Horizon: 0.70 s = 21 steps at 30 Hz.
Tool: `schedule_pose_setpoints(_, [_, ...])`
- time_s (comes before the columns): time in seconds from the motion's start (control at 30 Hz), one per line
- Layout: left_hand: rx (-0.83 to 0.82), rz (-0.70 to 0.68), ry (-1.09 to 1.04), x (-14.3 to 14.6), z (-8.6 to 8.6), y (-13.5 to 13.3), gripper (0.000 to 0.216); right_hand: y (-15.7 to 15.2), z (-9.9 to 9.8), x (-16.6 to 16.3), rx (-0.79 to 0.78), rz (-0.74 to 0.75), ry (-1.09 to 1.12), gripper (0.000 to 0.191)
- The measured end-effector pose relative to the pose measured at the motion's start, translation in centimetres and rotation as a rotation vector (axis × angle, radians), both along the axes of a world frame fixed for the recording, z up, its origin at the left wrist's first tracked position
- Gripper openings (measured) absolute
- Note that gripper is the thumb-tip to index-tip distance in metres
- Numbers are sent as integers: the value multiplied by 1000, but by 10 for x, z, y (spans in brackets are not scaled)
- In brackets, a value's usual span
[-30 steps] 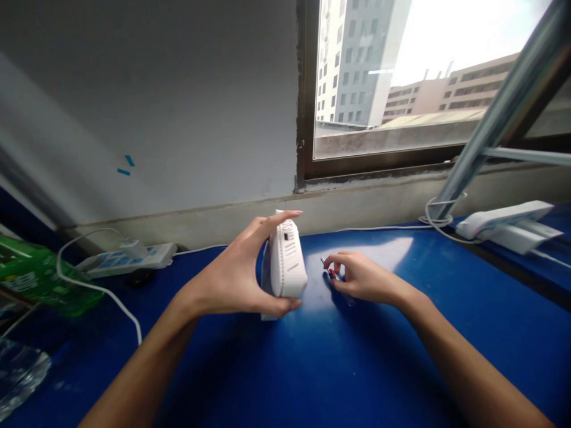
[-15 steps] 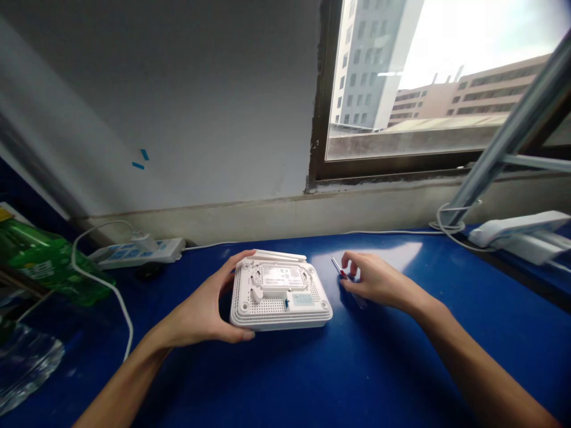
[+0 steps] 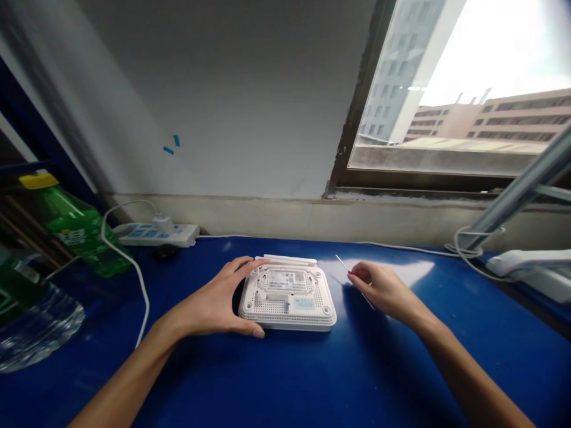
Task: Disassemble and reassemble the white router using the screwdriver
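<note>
Left hand [image 3: 209,303] on router edge [image 3: 289,321] — right hand [image 3: 379,291] beside (blue tabletop [image 3: 312,374] between)

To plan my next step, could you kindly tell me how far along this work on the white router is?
Done: the white router lies underside up on the blue table, its antennas folded flat. In hand: the left hand steadies it, while the right hand pinches a slim red-marked tool. Left: that tool is not touching the router yet, and no part looks removed.
</note>
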State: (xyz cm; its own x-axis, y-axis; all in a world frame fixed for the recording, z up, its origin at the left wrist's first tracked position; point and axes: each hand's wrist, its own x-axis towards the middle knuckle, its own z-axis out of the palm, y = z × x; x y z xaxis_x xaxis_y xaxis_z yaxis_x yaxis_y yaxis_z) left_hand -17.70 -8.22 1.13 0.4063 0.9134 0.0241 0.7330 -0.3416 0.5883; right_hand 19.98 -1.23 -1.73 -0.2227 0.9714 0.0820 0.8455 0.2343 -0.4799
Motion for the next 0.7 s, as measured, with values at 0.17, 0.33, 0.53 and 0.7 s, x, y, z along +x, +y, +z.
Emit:
schedule_pose_setpoints(0.17, [144,-1,39,12,-8,-2,104,-3,16,-6,-55,79,221,41])
schedule_pose_setpoints(0.33, [148,-46,97,18,-21,0,104,0,61,-11,-20,217,125,35])
schedule_pose_setpoints(0.53, [166,-69,67,16,-25,2,103,22,116,-39,-1,481,-246,13])
schedule_pose_setpoints(0.7, [151,-69,75,17,-25,1,102,31,122,-80,-16,566,-433,12])
